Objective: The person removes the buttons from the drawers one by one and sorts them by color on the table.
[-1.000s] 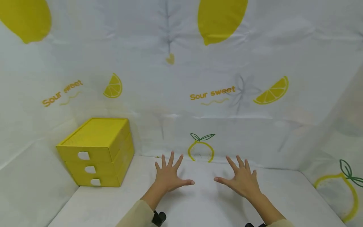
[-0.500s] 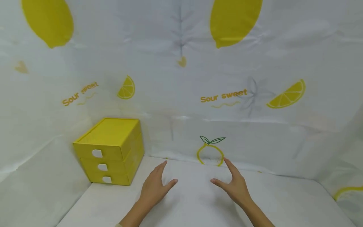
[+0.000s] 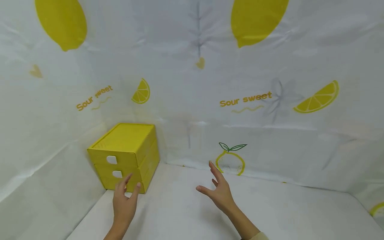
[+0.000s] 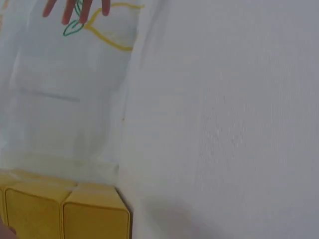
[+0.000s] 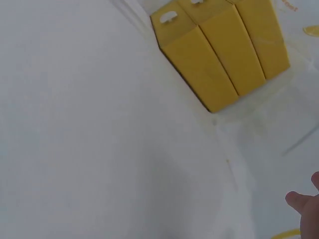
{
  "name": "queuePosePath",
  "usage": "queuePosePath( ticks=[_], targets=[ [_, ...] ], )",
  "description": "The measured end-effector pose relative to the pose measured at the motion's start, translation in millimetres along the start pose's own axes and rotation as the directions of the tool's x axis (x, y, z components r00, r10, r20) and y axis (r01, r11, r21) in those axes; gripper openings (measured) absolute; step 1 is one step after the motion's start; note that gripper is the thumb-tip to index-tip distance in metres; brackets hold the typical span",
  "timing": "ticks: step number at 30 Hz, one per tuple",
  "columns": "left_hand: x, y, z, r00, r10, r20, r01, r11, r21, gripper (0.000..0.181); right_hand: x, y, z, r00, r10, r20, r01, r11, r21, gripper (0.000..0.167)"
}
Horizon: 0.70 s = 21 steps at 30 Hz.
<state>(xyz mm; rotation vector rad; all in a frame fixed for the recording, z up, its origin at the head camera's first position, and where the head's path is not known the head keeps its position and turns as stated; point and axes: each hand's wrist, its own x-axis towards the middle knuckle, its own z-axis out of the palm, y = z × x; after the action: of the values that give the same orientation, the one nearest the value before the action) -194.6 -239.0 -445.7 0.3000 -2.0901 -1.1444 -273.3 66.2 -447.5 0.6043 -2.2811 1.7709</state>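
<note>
Far left: white sheeting (image 3: pixel 39 120) covers the side and back, creased, printed in yellow. Big lemon print (image 3: pixel 62 25) high up, cut by the upper edge; slanting "Sour sweet" lettering (image 3: pixel 94 98) and a lemon slice print (image 3: pixel 141 91) lower.

Below these, in the back left corner of the tabletop (image 3: pixel 285 211): yellow drawer box (image 3: pixel 123 150), upright, three drawers stacked, front turned toward the wearer. Upper white tab (image 3: pixel 112 160) and middle white tab (image 3: pixel 117 174) in plain sight; the lowest mostly hidden by fingers.

Left hand (image 3: pixel 124 205) before the box's lower front, palm inward, fingers extended and loosely bent, thumb parted from them. Fingertips overlap the box in the head view; contact, cannot tell.

Centre: right hand (image 3: pixel 220 194) well apart from the left, raised over the tabletop, thumb pointing left, index finger reaching up, a gap between. Its shadow falls below. Pale sleeve (image 3: pixel 259 236) at the forearm. Just behind, on the back sheeting, an outlined lemon print with green leaves (image 3: pixel 229 150).

Right: second lemon slice print (image 3: pixel 317 97), high on the back.
</note>
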Motion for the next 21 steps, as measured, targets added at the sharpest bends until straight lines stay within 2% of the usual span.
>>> queuePosePath(
  ticks=[2,5,7,10,13,17,21],
  targets=[
    [8.7,-6.9,-9.7,0.998,-0.057,-0.008,0.056,0.997,-0.048,0.055,3.7,-2.5,13.7,1.000,-0.001,0.009,0.001,0.999,0.039,0.096],
    [24.9,-17.7,-26.1,0.988,-0.157,0.008,0.156,0.980,-0.123,0.071,10.1,-6.9,36.4,0.999,-0.008,0.036,0.004,0.995,0.102,0.093],
    [36.7,-25.2,-37.0,0.980,-0.195,0.024,0.197,0.969,-0.149,0.080,16.0,-11.1,51.6,0.998,-0.020,0.064,0.011,0.991,0.136,0.092],
    [53.4,-36.2,-48.8,0.983,-0.180,0.029,0.182,0.975,-0.129,0.090,25.5,-16.8,71.2,0.993,-0.036,0.109,0.018,0.986,0.163,0.091],
    [66.7,-42.3,-53.8,0.988,-0.149,0.037,0.152,0.984,-0.092,0.098,34.4,-23.0,86.2,0.990,-0.044,0.134,0.020,0.984,0.179,0.090],
    [81.6,-46.2,-53.4,0.991,-0.125,0.043,0.128,0.989,-0.078,0.108,45.6,-30.5,104.8,0.983,-0.051,0.174,0.019,0.984,0.178,0.089],
    [91.8,-51.0,-50.3,0.990,-0.141,0.031,0.143,0.986,-0.081,0.117,53.0,-35.0,125.8,0.973,-0.042,0.226,-0.001,0.982,0.188,0.090]
  ],
)
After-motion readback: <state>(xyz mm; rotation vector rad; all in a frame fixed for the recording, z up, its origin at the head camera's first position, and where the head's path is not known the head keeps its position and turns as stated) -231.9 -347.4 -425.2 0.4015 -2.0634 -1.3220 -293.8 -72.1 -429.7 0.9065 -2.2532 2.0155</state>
